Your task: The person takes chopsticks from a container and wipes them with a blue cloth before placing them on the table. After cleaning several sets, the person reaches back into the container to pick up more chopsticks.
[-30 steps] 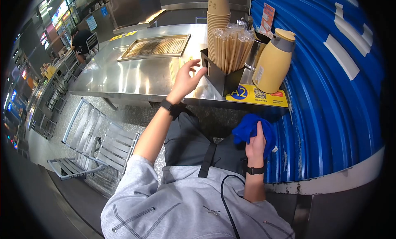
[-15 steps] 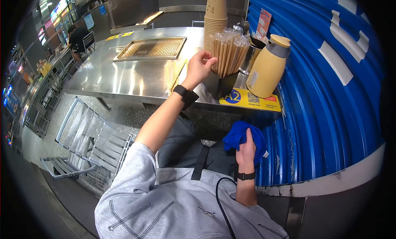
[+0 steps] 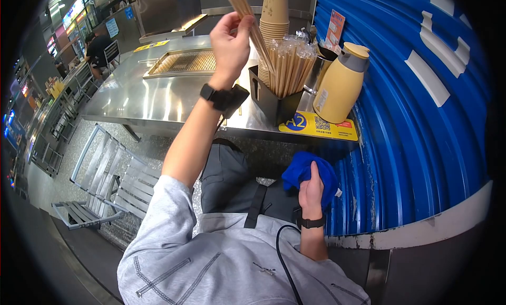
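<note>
Raised above the steel table (image 3: 132, 102), my left hand (image 3: 231, 44) grips wrapped chopsticks (image 3: 257, 37) between thumb and fingers. Their lower end slants down to the upper left of a black holder (image 3: 274, 106), close to the other chopsticks. More wrapped chopsticks (image 3: 287, 68) stand packed in that holder. My right hand (image 3: 312, 190) is wrapped round a blue cloth (image 3: 304, 170) low over my lap, near the blue wall. How many chopsticks my left hand holds I cannot make out.
Stacked paper cups (image 3: 275, 10) stand behind the holder. To its right is a yellow jug (image 3: 341, 86) by the blue corrugated wall (image 3: 406, 147). A grill tray (image 3: 179, 62) is set in the tabletop. A folding chair (image 3: 113, 178) stands left; a person (image 3: 97, 49) sits farther off.
My left hand has moved up and left from the holder, drawing wrapped chopsticks upward out of it. My right hand stays low with the blue cloth.
</note>
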Available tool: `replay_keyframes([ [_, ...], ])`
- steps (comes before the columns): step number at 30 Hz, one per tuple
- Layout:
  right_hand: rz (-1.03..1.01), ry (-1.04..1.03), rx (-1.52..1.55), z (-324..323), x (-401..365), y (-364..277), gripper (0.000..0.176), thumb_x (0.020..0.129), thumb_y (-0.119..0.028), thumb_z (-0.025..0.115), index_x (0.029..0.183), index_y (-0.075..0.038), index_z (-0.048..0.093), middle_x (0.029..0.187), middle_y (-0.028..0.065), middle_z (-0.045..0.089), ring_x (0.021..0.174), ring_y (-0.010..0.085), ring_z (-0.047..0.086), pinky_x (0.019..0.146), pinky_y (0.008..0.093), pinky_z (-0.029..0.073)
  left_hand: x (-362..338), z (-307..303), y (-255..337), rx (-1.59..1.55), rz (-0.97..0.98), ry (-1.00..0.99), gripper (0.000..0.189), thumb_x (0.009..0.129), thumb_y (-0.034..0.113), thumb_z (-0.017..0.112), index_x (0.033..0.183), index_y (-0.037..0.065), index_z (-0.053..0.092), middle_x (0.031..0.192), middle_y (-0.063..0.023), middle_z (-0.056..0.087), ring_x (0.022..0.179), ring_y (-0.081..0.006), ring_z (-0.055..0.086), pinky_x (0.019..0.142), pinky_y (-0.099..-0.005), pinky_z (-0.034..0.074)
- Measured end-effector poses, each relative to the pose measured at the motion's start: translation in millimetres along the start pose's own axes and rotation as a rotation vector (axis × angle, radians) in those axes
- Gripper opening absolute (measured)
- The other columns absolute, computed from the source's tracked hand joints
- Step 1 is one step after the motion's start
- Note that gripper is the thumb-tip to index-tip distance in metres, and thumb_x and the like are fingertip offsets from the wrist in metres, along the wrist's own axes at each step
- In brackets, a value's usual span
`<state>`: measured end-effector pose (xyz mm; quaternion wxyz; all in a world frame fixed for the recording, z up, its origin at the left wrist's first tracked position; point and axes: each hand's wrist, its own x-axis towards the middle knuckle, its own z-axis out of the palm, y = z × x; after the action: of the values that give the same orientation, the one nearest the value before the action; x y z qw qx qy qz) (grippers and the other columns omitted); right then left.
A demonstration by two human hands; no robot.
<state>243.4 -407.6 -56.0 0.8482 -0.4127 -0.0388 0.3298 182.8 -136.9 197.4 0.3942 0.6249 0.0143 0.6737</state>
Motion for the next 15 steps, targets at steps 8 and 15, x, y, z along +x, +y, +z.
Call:
replay_keyframes([
  [8, -0.585, -0.239, -0.389, 41, -26, -17, 0.031, 0.093, -0.01, 0.056, 0.122, 0.001, 0.054, 0.126, 0.0116, 0.057, 0.114, 0.0221, 0.054, 0.099, 0.034, 0.041, -111, -19, 64, -0.102, -0.41, -0.371, 0.019, 0.09, 0.011, 0.066, 0.102, -0.002, 0.058, 0.089, -0.0045, 0.066, 0.08, -0.0091, 0.066, 0.066, -0.0189, 0.051],
  [15, -0.716, -0.389, -1.179, 56, -43, -15, 0.021, 0.085, -0.007, 0.067, 0.104, -0.002, 0.062, 0.1, 0.0104, 0.063, 0.087, 0.0222, 0.061, 0.078, 0.0325, 0.048, -177, -11, 48, -0.235, -0.744, -0.441, 0.022, 0.092, 0.01, 0.063, 0.108, -0.002, 0.054, 0.097, -0.004, 0.062, 0.082, -0.0093, 0.066, 0.068, -0.0206, 0.052],
])
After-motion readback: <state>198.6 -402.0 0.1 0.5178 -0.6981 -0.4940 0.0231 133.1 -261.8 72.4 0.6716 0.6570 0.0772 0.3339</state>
